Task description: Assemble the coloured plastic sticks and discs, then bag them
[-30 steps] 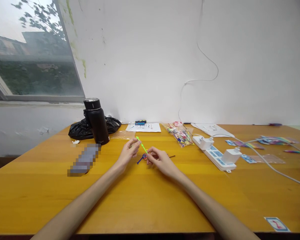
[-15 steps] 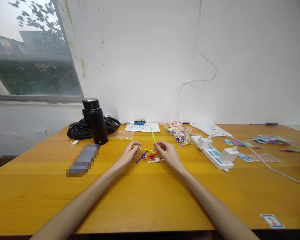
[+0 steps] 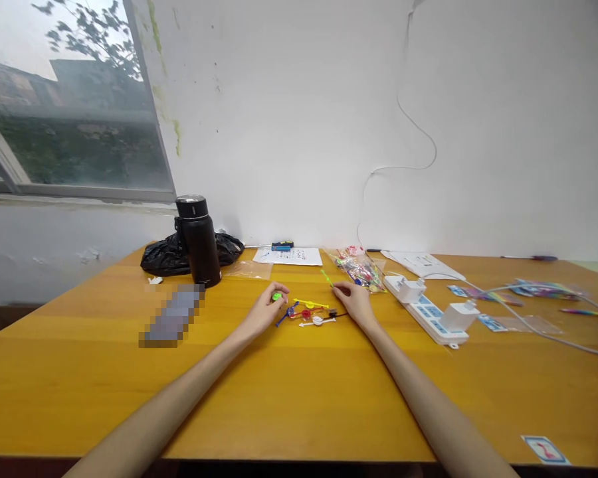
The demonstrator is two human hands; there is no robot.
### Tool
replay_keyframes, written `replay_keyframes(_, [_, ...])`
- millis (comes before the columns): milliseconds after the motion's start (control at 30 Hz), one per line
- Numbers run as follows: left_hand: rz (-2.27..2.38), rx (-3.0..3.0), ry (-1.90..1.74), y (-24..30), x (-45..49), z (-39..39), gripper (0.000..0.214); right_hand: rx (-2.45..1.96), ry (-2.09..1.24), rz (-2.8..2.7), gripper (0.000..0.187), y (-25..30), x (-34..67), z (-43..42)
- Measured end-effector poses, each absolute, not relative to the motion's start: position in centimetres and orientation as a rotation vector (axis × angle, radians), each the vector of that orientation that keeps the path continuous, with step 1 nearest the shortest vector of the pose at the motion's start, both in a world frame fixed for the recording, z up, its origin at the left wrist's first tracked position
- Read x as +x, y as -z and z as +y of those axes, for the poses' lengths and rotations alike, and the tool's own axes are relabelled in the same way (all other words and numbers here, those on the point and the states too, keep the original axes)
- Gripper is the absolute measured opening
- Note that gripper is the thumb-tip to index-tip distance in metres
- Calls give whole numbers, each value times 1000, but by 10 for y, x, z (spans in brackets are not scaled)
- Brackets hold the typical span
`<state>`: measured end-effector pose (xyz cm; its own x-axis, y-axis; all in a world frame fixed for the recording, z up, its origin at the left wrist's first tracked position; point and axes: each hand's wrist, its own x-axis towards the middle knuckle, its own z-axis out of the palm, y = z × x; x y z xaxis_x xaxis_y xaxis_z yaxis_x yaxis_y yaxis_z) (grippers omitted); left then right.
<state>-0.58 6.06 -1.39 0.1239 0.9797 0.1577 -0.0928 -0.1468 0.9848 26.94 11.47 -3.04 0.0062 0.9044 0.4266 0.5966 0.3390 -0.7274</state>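
My left hand (image 3: 264, 312) is closed around a small round green piece (image 3: 277, 297), which shows between thumb and fingers. To its right, my right hand (image 3: 355, 303) pinches a thin green plastic arrow (image 3: 326, 277) whose far end points up and left. On the table between the hands lie small plastic arrow spinners: a blue one (image 3: 290, 311), a yellow one (image 3: 309, 305), a red one (image 3: 307, 315) and a white one (image 3: 317, 321). A black arrow piece (image 3: 335, 314) lies close to my right hand, partly hidden by it.
A black bottle (image 3: 199, 242) stands at the back left before a black plastic bag (image 3: 165, 257). Behind the hands are a paper sheet (image 3: 299, 256) and a bag of colourful parts (image 3: 361, 272). A power strip (image 3: 428, 318) with chargers and cables lies on the right.
My right hand has moved right with the green arrow, which now tilts left. The round green piece now shows in my left hand. The black piece has come into view, and the camera has shifted slightly.
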Motion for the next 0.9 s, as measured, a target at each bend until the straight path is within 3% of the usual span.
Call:
replay_keyframes(500, [1092,1374,-1284,34,-3,74,18,-1323,-459,-1782,16,24,244,167])
replay_keyframes(900, [939,1339,-1298,37,-6,74,24,-1263,-568,-1548,31,27,250,141])
